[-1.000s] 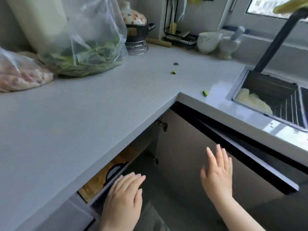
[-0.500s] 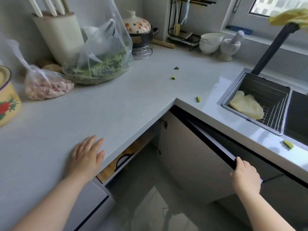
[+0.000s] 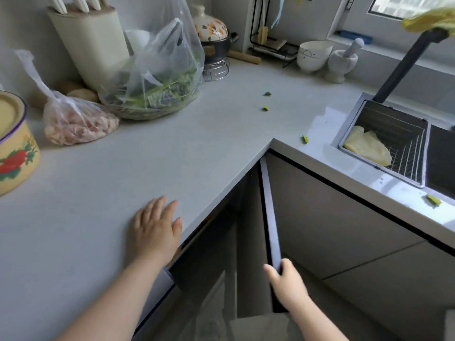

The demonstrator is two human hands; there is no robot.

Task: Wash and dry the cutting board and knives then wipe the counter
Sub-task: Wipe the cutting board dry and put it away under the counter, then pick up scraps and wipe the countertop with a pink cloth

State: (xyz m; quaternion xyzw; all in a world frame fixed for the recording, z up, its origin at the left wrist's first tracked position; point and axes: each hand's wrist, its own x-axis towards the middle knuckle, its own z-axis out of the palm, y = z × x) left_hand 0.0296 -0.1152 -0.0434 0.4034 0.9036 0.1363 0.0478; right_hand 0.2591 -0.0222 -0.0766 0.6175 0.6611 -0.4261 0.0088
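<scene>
Our table (image 3: 172,156) wraps the corner. Below it the cabinet door (image 3: 269,210) stands ajar. At the back left the knife block (image 3: 91,45) holds the knives (image 3: 81,2) upright. Our left hand (image 3: 154,232) lies flat near the table's edge, fingers straight; our right hand (image 3: 286,283) curls its fingers round the door's edge. A few green scraps (image 3: 305,139) dot the table.

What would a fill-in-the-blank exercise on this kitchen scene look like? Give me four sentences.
1. The left hand rests flat on the ______.
2. The right hand grips the edge of an open cabinet ______.
3. The pestle stands in the ______.
4. The cloth in the sink rack is ______.
Missing words: counter; door; mortar; yellow.
</scene>
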